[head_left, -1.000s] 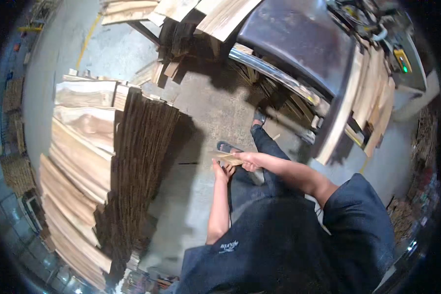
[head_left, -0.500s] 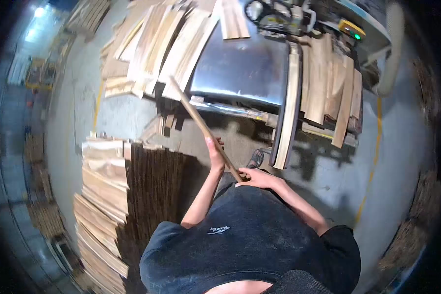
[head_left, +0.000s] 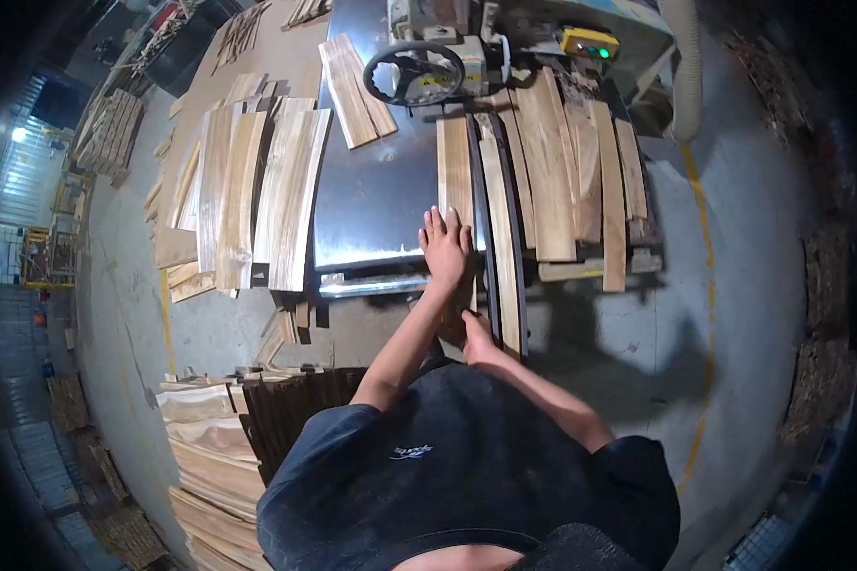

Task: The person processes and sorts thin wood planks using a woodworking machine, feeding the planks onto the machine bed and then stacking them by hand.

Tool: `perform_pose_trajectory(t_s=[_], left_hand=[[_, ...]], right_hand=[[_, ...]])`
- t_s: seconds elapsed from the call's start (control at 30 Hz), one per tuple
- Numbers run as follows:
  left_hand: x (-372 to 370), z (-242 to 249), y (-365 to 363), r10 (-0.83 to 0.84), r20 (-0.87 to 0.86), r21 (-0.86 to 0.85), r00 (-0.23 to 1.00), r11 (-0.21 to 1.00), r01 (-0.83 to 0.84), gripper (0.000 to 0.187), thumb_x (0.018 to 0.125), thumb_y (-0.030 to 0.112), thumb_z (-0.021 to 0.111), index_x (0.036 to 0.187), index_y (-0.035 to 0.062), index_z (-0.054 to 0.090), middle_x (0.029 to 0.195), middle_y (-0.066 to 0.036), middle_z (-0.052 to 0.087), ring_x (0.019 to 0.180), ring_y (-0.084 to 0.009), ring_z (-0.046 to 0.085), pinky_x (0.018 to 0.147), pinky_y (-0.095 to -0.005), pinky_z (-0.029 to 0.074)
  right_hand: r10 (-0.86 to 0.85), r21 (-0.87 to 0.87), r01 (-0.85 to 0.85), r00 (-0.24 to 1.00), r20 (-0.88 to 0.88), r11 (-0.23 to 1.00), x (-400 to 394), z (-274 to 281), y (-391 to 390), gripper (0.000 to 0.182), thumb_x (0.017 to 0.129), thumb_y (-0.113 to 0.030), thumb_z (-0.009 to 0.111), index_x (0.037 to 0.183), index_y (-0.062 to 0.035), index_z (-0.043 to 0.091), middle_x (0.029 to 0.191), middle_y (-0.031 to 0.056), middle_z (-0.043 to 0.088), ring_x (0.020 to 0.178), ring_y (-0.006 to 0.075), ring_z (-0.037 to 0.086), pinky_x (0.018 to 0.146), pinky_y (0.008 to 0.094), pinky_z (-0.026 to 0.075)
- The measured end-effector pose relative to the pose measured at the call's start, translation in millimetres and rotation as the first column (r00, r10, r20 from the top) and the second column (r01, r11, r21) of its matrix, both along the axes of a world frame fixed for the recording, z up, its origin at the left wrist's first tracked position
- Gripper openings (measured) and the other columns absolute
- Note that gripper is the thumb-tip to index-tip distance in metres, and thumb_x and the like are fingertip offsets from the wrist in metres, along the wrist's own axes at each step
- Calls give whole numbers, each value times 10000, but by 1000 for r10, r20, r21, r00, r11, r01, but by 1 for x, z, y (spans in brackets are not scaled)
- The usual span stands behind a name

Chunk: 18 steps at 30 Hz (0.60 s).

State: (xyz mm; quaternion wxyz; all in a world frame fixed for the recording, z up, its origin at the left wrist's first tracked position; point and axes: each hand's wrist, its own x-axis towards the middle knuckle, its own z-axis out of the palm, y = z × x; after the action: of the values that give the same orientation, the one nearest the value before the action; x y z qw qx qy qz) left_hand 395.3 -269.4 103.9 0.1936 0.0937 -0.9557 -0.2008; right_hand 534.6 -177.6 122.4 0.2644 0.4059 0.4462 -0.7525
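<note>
A wooden board (head_left: 455, 167) lies flat on the shiny metal machine table (head_left: 376, 209), alongside a long dark-edged rail (head_left: 501, 228). Its far end reaches the machine head. My left hand (head_left: 445, 249) rests on top of the board, fingers stretched out and slightly apart. Closer to my body, my right hand (head_left: 478, 341) grips the near end of the same board, thumb on top and the other fingers mostly hidden. The machine head carries a black handwheel (head_left: 414, 74).
Loose boards (head_left: 295, 200) lie left of the table, and more boards (head_left: 552, 171) lie right of the rail. Another board (head_left: 355, 90) sits near the handwheel. A tall board stack (head_left: 214, 438) stands at lower left. A yellow control box (head_left: 590, 44) shows a green light.
The board, held tilted in front of my body before, now lies flat on the metal table beside the rail. My left hand has moved forward and opened flat on it. The view has shifted.
</note>
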Motion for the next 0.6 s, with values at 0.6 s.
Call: perform_pose_trajectory(t_s=[0.6], left_hand=[[-229,36,-60,33,-207,574,978,814,94,398,764,88,655,1161,59,647,1401,-280,416,1330,-441,371,1062,-552,287]], right_hand=[[-150,206,148,989,-6,967,-214,8,-73,464,961,-553,539,803,-119,493,577,-30,386,459,110,411,395,240,324]])
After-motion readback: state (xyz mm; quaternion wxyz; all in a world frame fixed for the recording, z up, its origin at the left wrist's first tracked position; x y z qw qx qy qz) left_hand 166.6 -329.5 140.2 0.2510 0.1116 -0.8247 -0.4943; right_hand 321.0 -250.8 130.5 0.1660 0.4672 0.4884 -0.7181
